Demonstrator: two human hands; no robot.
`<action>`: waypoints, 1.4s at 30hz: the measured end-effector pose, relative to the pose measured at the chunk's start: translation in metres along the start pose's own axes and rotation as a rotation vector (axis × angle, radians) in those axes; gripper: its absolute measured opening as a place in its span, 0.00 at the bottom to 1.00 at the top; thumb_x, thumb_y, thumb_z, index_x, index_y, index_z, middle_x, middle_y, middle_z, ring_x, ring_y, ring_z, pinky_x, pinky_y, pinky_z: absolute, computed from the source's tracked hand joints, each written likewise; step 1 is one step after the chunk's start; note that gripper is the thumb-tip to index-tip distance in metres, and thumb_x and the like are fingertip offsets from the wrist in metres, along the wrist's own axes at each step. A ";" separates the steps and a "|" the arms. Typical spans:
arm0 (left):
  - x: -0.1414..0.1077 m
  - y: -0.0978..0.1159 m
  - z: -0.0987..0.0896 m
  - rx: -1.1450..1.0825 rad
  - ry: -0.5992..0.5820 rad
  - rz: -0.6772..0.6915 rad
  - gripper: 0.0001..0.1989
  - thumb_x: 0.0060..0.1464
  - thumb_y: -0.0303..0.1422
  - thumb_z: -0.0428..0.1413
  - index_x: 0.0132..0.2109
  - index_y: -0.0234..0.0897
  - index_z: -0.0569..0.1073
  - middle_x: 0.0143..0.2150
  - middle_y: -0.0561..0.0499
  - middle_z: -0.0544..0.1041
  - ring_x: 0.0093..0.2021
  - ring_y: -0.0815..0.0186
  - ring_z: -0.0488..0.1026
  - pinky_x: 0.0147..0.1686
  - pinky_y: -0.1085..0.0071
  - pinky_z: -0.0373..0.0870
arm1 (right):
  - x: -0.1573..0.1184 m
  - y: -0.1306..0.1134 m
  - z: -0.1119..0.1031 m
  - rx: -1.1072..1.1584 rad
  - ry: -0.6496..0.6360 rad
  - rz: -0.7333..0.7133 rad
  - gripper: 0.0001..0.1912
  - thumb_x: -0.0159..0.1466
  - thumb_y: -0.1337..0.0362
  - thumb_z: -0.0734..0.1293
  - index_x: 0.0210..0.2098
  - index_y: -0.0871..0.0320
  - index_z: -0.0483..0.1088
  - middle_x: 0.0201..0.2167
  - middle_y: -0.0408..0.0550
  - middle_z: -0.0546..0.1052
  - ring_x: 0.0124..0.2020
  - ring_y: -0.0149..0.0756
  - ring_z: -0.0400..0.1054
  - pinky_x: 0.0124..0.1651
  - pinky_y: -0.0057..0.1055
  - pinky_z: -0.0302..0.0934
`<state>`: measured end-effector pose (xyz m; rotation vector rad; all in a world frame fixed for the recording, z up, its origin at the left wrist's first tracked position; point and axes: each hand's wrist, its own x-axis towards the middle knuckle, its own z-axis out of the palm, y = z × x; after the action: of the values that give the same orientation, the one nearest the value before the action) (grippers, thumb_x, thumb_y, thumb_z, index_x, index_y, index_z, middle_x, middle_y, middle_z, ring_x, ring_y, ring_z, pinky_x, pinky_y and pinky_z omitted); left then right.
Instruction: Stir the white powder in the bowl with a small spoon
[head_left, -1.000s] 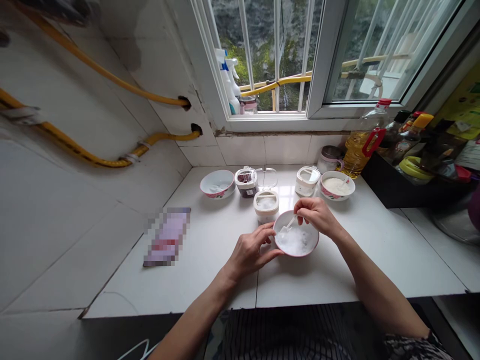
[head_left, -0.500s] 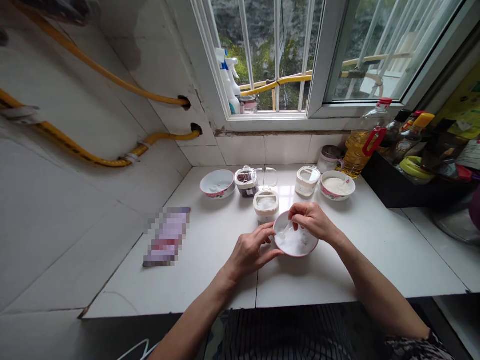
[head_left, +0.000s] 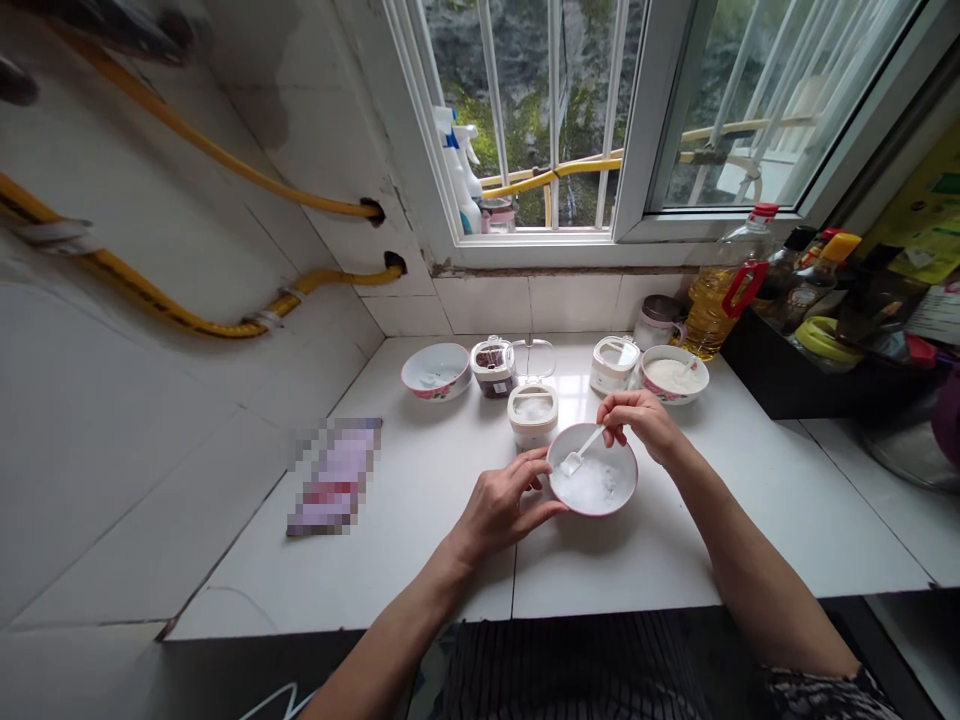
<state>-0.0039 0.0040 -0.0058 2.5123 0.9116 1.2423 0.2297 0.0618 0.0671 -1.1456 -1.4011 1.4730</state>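
Observation:
A small bowl (head_left: 632, 490) with a pink rim holds a white grainy substance (head_left: 592, 485). My left hand (head_left: 506, 505) grips its left side, thumb low and fingers along the rim. Between the fingertips of my right hand (head_left: 634, 420) is the handle of a small white spoon (head_left: 581, 455), whose scoop end rests over the left part of the bowl. Just behind the bowl stands a lidded container (head_left: 533, 415) with white contents showing through its clear window.
Behind are a flowered bowl (head_left: 436, 372), an open-lidded container (head_left: 493, 368) with dark contents, another white container (head_left: 614, 363) and a bowl of pale powder (head_left: 673, 378). An oil bottle (head_left: 716, 300) and a black box (head_left: 772, 365) of bottles stand right. A pixelated flat item (head_left: 337, 478) lies left.
My right hand has moved right and slightly up, drawing the spoon with it, so more of the spoon shows. My left hand keeps its hold on the bowl.

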 end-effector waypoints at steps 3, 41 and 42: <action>0.000 -0.001 0.000 0.002 0.001 0.006 0.17 0.64 0.46 0.56 0.46 0.35 0.69 0.51 0.36 0.79 0.25 0.70 0.76 0.26 0.72 0.77 | 0.002 0.002 -0.002 0.033 0.026 0.008 0.05 0.44 0.66 0.65 0.19 0.60 0.72 0.11 0.45 0.73 0.14 0.29 0.59 0.19 0.26 0.50; -0.001 0.000 -0.001 0.013 -0.009 -0.020 0.17 0.63 0.47 0.56 0.45 0.35 0.69 0.51 0.36 0.79 0.27 0.69 0.78 0.27 0.71 0.78 | -0.015 0.001 0.012 -0.830 -0.055 -0.527 0.11 0.57 0.74 0.59 0.27 0.56 0.71 0.23 0.43 0.74 0.28 0.34 0.64 0.39 0.31 0.58; -0.001 0.000 -0.001 0.013 -0.009 -0.018 0.17 0.63 0.47 0.56 0.45 0.36 0.69 0.51 0.36 0.79 0.27 0.69 0.78 0.27 0.72 0.78 | -0.016 0.001 0.012 -0.823 -0.041 -0.532 0.11 0.56 0.74 0.59 0.27 0.56 0.71 0.23 0.43 0.74 0.29 0.35 0.63 0.39 0.31 0.58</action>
<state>-0.0045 0.0033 -0.0057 2.5118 0.9409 1.2225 0.2230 0.0435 0.0676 -1.0620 -2.2214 0.5359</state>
